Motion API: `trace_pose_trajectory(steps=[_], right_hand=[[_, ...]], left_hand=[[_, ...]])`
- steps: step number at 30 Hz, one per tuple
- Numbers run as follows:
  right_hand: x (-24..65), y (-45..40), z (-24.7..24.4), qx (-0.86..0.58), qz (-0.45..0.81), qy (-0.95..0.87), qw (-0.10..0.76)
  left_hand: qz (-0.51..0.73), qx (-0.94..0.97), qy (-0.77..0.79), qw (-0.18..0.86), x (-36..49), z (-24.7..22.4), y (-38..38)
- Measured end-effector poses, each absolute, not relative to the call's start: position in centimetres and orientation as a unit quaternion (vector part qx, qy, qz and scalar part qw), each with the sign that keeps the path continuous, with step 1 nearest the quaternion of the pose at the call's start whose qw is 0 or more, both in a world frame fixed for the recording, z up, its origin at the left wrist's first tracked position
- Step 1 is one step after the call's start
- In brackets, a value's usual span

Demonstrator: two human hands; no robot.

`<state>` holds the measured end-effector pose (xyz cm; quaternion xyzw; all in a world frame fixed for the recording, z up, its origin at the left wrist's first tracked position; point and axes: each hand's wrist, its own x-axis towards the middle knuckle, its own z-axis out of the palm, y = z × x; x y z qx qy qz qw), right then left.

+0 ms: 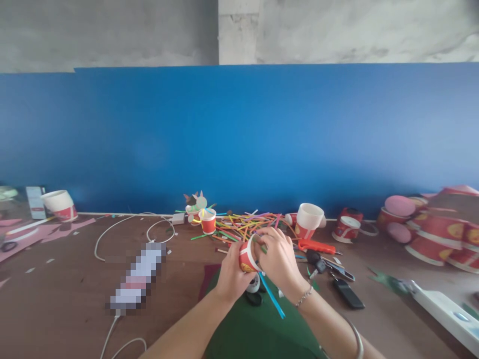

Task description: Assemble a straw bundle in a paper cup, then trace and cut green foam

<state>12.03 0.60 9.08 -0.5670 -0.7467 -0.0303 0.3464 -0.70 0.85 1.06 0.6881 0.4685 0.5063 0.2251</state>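
Note:
My left hand (232, 276) is wrapped round a small red and white paper cup (247, 255), tilted with its mouth to the right. At that mouth, my right hand (277, 257) has its fingers closed and partly inside. A bit of green (264, 248) shows by its fingertips; what it pinches is too small to tell. Blue strips (272, 297) hang below the cup, their upper end hidden. Under my hands lies a dark green sheet (258, 329), with a white and black round item (254, 289) on it.
Colourful sticks or strips (250, 224) lie heaped behind my hands. A decorated cup (207, 222) and a stacked cup (309, 222) stand nearby. To the right are an orange-handled tool (317, 247), keys (318, 264) and a white glue gun-like tool (445, 311). A phone (138, 276) with a cable lies left.

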Motion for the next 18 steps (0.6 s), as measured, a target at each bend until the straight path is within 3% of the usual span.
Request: trace_pose_trajectory(steps=[8,18], right_hand=[[11.87,0.6,8.79,-0.55,-0.013,-0.745,0.378],[12.11,1.14,8.36,-0.546,0.016,-0.733,0.406]], left_hand=[[0.507,0.711,0.445,0.2,-0.35,1.18,0.71],[0.529,0.681,0.445,0.241,-0.6,1.21,0.82]])
